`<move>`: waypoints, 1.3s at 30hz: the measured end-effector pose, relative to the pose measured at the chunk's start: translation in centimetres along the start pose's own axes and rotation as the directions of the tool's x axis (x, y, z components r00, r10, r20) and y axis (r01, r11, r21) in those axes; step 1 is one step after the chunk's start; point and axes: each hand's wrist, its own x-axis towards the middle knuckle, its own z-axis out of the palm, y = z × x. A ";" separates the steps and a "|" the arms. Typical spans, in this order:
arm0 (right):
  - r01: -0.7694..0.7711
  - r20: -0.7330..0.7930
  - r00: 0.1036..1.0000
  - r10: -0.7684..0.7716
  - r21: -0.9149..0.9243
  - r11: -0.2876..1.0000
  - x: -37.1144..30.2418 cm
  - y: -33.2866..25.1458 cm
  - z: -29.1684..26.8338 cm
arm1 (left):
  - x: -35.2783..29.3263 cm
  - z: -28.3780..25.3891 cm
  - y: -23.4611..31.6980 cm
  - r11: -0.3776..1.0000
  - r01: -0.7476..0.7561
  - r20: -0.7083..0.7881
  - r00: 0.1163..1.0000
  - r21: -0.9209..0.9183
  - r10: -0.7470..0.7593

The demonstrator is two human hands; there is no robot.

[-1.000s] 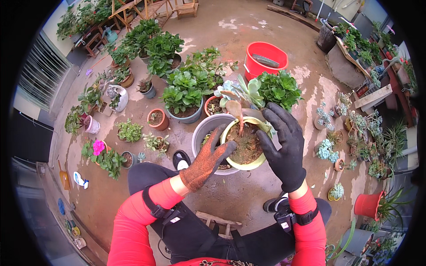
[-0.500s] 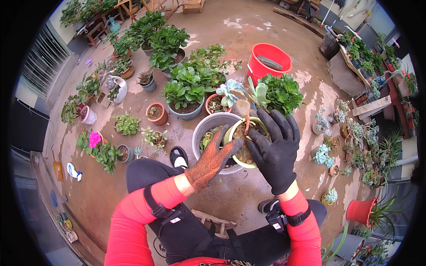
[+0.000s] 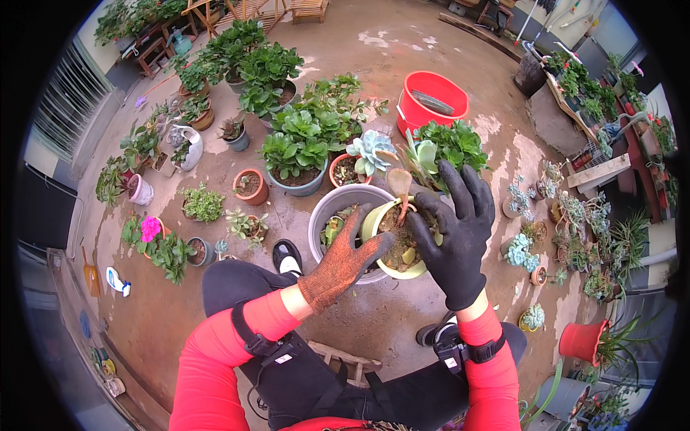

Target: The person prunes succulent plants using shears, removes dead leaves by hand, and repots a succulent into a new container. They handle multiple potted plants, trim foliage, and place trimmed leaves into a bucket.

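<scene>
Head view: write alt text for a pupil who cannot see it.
Gloved left hand holds a yellow pot of soil; gloved right hand, spread open, is at its other side. Around are a grey pot, red bucket and plants.

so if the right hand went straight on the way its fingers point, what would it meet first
The right hand would probably meet the leafy green plant ahead of it first, though depth is unclear in this view.

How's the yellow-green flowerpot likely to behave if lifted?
The yellow-green flowerpot will probably feel heavy for its size, given the soil inside. Its rounded wall might roll if laid sideways. The exposed brownish stem may snap if bumped.
</scene>
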 end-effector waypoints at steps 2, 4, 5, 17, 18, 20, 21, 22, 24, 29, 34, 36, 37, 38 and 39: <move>0.029 -0.002 1.000 -0.030 -0.025 0.999 0.1 0.1 0.2 | -0.1 0.2 0.4 0.999 0.034 0.026 0.999 -0.022 -0.033; 0.026 0.010 1.000 -0.025 -0.024 0.999 0.0 0.2 0.3 | -0.3 0.4 0.5 0.998 0.040 0.015 0.999 -0.051 -0.039; 0.028 0.015 0.999 -0.028 -0.023 0.999 -0.1 0.2 0.4 | -0.3 0.5 0.4 0.997 0.042 0.010 0.999 -0.066 -0.041; 0.096 0.293 0.948 -0.124 0.108 0.990 0.6 0.8 -2.0 | 0.7 -0.6 -0.5 0.812 0.280 -0.025 0.940 -0.512 -0.340; 0.115 0.339 0.929 -0.148 0.115 0.987 0.6 0.7 -2.1 | 0.8 -0.7 -0.6 0.844 0.260 -0.041 0.948 -0.470 -0.315; 0.132 0.363 0.918 -0.161 0.103 0.986 0.5 0.4 -2.0 | 0.9 -0.9 -0.6 0.911 0.174 -0.075 0.973 -0.374 -0.217; 0.139 0.382 0.909 -0.166 0.097 0.986 0.4 0.2 -1.8 | 0.9 -1.0 -0.7 0.908 0.194 -0.076 0.968 -0.372 -0.238; 0.143 0.376 0.911 -0.168 0.093 0.985 0.4 0.1 -1.6 | 0.9 -1.0 -0.8 0.911 0.193 -0.081 0.968 -0.365 -0.238; 0.165 0.416 0.890 -0.186 0.085 0.983 0.4 0.0 -1.5 | 0.8 -1.0 -1.0 0.890 0.215 -0.087 0.959 -0.401 -0.271; 0.148 0.397 0.897 -0.197 0.152 0.977 0.2 0.2 -1.1 | 0.6 -1.3 -0.9 0.845 0.262 -0.110 0.930 -0.466 -0.350; 0.101 0.298 0.947 -0.121 0.083 0.991 0.2 1.3 -1.6 | 0.4 -2.2 0.0 0.963 0.081 -0.164 0.978 -0.257 -0.126; 0.093 0.274 0.955 -0.111 0.077 0.993 0.3 1.6 -2.0 | 0.3 -2.4 0.1 0.929 0.109 -0.176 0.968 -0.353 -0.180; 0.085 0.263 0.959 -0.106 0.091 0.992 0.4 1.7 -2.1 | 0.4 -2.4 0.0 0.932 0.149 -0.195 0.955 -0.331 -0.222; 0.078 0.254 0.962 -0.100 0.092 0.993 0.4 1.7 -2.1 | 0.4 -2.4 -0.1 0.942 0.127 -0.217 0.955 -0.311 -0.200; 0.054 0.243 0.967 -0.081 0.119 0.991 0.3 1.6 -2.0 | 0.4 -2.3 -0.4 0.951 0.105 -0.238 0.955 -0.290 -0.177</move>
